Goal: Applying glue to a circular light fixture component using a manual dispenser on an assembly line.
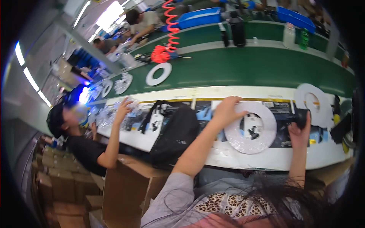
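Left hand, fingers apart, thumb on one white ring; right hand, fingers closed round one black object (kind unclear).

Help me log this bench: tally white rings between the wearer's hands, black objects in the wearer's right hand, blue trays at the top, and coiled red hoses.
White ring: 1
Black object: 1
Blue trays: 2
Coiled red hose: 1
Total: 5

Green bench behind white worktop; lit ceiling tubes; cartons stacked lower left.
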The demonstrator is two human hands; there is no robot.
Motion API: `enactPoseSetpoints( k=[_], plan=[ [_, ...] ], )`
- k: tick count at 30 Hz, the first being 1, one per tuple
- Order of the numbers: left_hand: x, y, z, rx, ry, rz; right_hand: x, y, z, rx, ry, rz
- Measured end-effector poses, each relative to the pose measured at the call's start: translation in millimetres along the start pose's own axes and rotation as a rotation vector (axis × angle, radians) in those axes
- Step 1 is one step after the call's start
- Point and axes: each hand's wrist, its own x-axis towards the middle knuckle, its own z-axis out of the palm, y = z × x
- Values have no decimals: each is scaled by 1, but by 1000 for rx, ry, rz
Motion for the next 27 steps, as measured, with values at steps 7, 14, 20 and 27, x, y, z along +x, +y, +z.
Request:
enactPoseSetpoints(
  k=[7,14,20,27],
  plan=[
    [-3,-2,-7,-20,-55,-34,11,-9,-10,317,-91,93],
    [2,-9,-6,-64,-107,-69,6,-6,4,313,31,41],
    [2,-5,-8,-114,-61,-103,7,-8,1,319,27,41],
    [4,-16,-11,-177,-92,-165,3,-8,5,295,79,19]
  ],
)
